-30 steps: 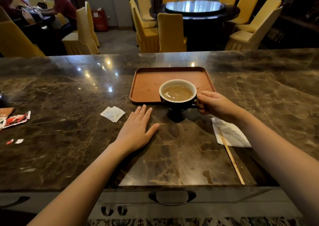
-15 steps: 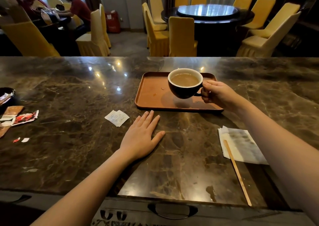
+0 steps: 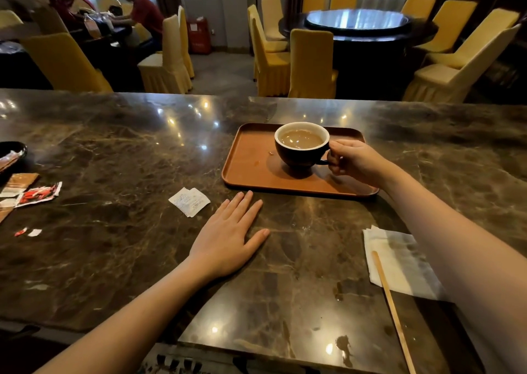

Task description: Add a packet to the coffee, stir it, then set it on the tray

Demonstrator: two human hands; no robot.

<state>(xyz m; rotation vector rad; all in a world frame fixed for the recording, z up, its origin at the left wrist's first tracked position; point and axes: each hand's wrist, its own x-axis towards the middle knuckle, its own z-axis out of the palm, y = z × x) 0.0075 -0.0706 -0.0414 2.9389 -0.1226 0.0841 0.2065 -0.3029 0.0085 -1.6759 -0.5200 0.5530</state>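
Head view: my right hand (image 3: pixel 353 164) pinches the handle of the coffee cup (image 3: pixel 301 147), which sits on or just above the tray (image 3: pixel 251 156); contact unclear. My left hand (image 3: pixel 228 239) lies spread flat on the tabletop (image 3: pixel 114 151). Beside it an emptied packet (image 3: pixel 189 201); under my right forearm a stir stick (image 3: pixel 392 308). I judge only the release remains.

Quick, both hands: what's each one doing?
Left hand: open, flat on the counter, empty.
Right hand: closed on the cup handle, over the tray.
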